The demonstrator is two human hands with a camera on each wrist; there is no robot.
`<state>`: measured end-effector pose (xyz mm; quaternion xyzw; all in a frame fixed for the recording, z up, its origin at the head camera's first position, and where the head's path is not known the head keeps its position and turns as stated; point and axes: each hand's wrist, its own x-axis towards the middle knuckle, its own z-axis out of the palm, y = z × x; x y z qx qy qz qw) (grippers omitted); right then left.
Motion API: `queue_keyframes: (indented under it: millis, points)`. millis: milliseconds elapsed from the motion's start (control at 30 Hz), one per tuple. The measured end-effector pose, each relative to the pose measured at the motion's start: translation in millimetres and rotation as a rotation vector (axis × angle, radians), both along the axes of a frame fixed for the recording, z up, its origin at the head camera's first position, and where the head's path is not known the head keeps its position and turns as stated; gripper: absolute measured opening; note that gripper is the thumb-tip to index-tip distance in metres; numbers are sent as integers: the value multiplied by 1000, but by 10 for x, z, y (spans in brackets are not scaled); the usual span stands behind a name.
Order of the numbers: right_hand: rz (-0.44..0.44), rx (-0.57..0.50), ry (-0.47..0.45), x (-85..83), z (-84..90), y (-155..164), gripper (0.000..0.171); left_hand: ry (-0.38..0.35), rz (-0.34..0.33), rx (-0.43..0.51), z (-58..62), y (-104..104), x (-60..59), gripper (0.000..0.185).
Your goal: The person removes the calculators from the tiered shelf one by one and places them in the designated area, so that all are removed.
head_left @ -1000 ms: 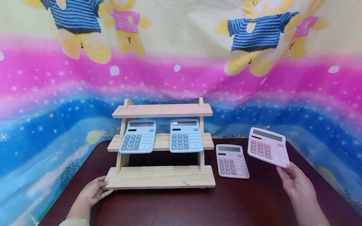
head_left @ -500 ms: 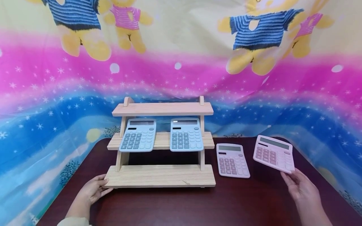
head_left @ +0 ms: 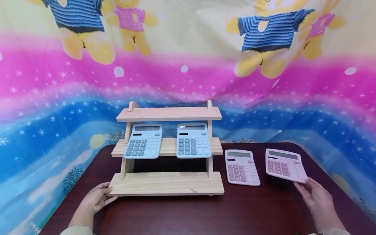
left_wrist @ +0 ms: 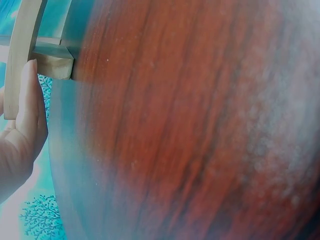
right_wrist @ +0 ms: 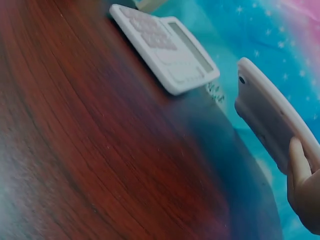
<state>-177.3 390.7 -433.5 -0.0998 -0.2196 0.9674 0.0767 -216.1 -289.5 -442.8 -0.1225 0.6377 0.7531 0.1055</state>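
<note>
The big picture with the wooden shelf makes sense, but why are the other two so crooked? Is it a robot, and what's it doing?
No robot here, just a person's two bare hands. The big picture comes from a camera worn on the head, looking forward and down. The crooked ones come from cameras on each wrist.

On the dark table stands a wooden shelf. Two blue calculators sit on its middle step. One pink calculator lies on the table, to the right of the shelf.

The left hand holds the end of the shelf's bottom board. The right hand pinches a second pink calculator by its near right corner; the right wrist picture shows its underside.
</note>
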Motion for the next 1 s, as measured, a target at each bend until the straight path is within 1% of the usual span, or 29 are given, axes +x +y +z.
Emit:
queue_keyframes:
  millis: [167,333,533,700,833,1000]
  points:
    - [53,22,7,-18,-36,67,38,5,0,-4,-7,4,10,61]
    - [114,35,43,-60,-68,143,37,5,-5,-21,-5,4,3,59]
    - [132,83,37,-135,-122,232,29,7,-7,-33,4,9,-4,58]
    - [164,86,115,-169,-160,279,31,12,-13,-29,15,5,-6,59]
    - [201,88,177,-190,-156,293,34,16,-9,-21,21,5,0,59]
    - [219,126,157,-180,-153,307,33,11,-6,-19,21,15,0,59]
